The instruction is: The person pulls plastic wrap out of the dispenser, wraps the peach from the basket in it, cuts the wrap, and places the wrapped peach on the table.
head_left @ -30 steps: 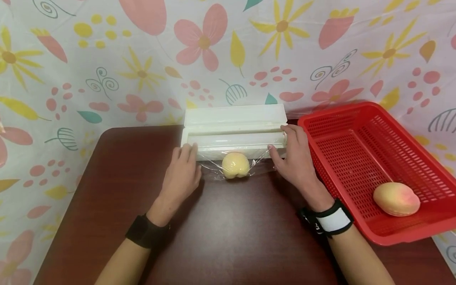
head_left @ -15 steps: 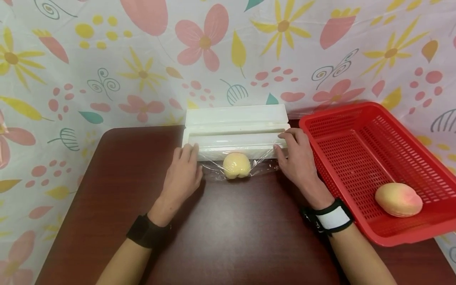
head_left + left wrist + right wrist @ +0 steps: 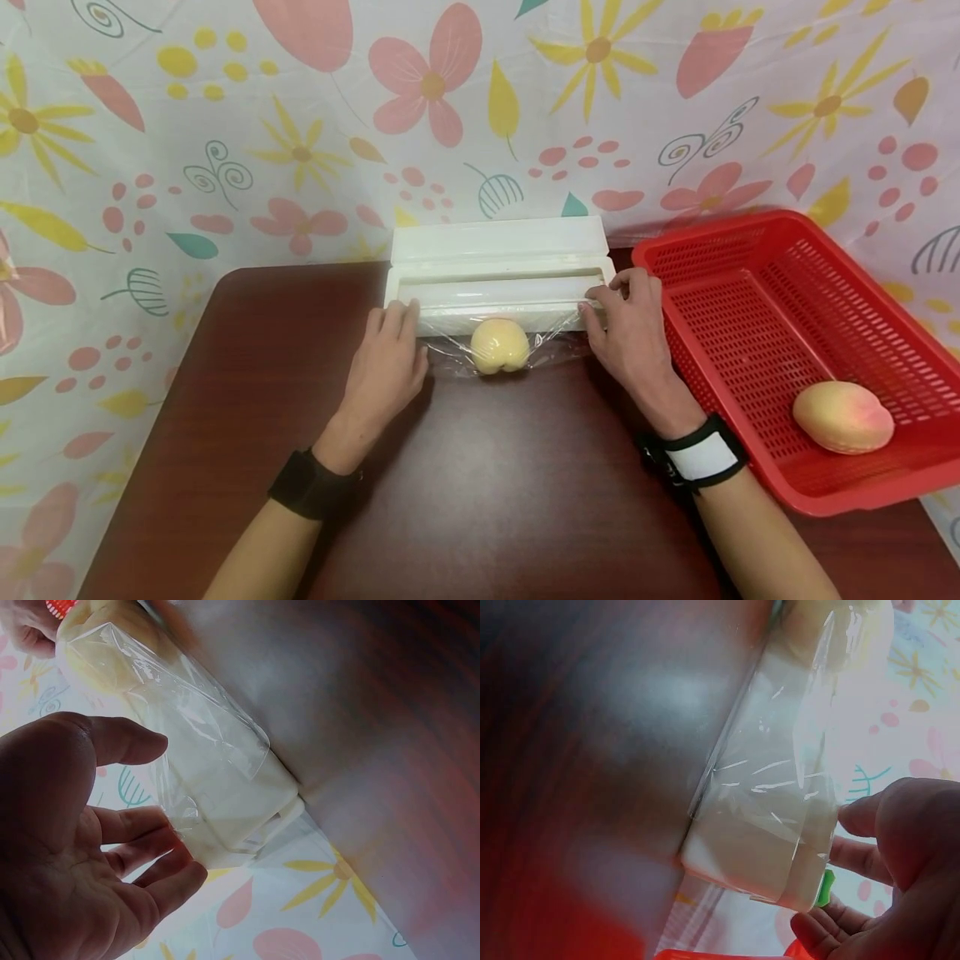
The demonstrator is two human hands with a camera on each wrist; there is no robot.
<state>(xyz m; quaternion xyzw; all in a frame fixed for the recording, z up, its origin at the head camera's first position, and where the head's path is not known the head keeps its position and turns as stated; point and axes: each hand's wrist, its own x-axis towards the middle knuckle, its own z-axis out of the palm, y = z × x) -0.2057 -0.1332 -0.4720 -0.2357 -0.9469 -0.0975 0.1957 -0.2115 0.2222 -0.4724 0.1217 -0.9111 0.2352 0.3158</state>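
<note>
A white cling film box (image 3: 517, 322) lies on the table with its lid tipped back and a roll (image 3: 480, 292) inside. Clear cling film (image 3: 551, 346) comes over its front edge and drapes over a yellow peach-like fruit (image 3: 500, 346) in front. My left hand (image 3: 382, 362) rests its fingertips on the box's left front corner; its thumb stands apart from the box in the left wrist view. My right hand (image 3: 632, 337) pinches the right end of the front edge between thumb and forefinger. A small green piece (image 3: 825, 888) shows at that end in the right wrist view.
A red plastic basket (image 3: 757, 475) stands on the right, close beside my right hand, with a pink-tinged peach (image 3: 843, 417) in it. The brown table (image 3: 480, 492) reaches back to a flower-patterned cloth (image 3: 300, 100) hanging directly behind the box.
My right hand's forefinger has come forward from the box's right rear side to its front edge, closer to the thumb. My left hand, the fruit and the film have hardly moved.
</note>
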